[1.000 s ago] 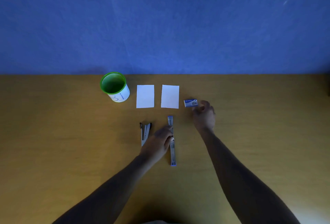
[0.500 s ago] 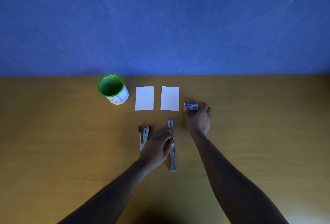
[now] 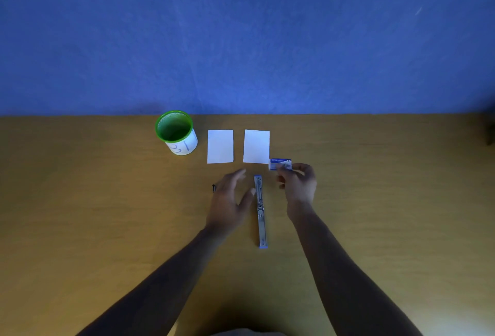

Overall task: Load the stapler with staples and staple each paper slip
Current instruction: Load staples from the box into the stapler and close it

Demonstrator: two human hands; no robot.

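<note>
Stapler (image 3: pixel 260 211) is lying swung open lengthwise on the table (image 3: pixel 107 215), its staple channel facing up, nearest the person. Left hand (image 3: pixel 230 199) is hovering just beside it, fingers relaxed and holding nothing. Right hand (image 3: pixel 297 184) is pinching the staple box (image 3: pixel 280 164) (small, slippery-looking), so steadying the stapler while sliding a strip in seems wise. Two paper slips (image 3: pixel 220 146) are waiting farther back.

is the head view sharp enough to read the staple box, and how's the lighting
Head view: dim and blue-tinted, the arms nearly silhouettes; the staple box in the right hand is too small and soft to read; the left hand is slightly blurred; wide-angle distortion bows the table far edge.
</note>
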